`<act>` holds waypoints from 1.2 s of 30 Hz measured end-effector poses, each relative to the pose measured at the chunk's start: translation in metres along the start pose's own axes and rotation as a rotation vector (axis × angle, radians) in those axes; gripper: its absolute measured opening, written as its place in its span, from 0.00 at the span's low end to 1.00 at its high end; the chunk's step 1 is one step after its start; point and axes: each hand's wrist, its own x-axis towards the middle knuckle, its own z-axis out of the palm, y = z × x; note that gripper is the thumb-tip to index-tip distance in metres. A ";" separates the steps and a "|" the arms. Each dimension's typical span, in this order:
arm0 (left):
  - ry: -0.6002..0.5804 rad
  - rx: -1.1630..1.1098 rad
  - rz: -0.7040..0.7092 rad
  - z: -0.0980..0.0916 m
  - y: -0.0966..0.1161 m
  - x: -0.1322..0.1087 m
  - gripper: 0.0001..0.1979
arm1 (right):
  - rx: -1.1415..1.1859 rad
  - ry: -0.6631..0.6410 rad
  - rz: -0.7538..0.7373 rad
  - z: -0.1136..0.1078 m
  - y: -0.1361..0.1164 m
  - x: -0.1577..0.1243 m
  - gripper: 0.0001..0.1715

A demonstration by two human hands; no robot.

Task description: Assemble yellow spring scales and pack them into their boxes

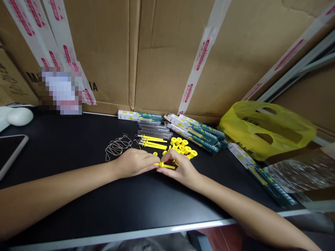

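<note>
Between my two hands, a little above the black table, is a yellow plastic rod (170, 167) with a wider collar. My left hand (134, 162) pinches its left end, and that end is partly hidden by the fingers. My right hand (183, 169) grips the rod at the collar with thumb and forefinger. Just beyond lie several yellow rods with metal ends (154, 144). Several small yellow caps (187, 150) are heaped behind my right hand. Bent metal wire hooks (117, 146) lie behind my left wrist. Clear plastic tubes (154, 129) lie behind the rods.
Slim printed boxes (196, 130) are stacked at the back, another box (261, 174) lies at right. A yellow plastic bag (267, 129) and a clear bottle (300, 170) stand right. Large cardboard (162, 59) borders the back. A white-edged device (12, 150) lies left.
</note>
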 end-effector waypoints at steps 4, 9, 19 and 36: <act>0.000 -0.074 -0.055 0.002 0.000 0.000 0.12 | -0.004 0.023 -0.013 0.000 -0.004 0.002 0.13; 0.035 -0.150 -0.188 0.003 -0.003 0.000 0.12 | 0.044 -0.007 -0.027 -0.010 -0.004 0.005 0.08; -0.007 -0.214 -0.343 0.001 -0.003 0.001 0.12 | 0.052 0.024 0.063 -0.009 0.009 0.003 0.04; -0.026 -0.121 -0.230 -0.002 -0.003 0.006 0.08 | 0.121 0.063 0.161 -0.005 0.005 0.004 0.08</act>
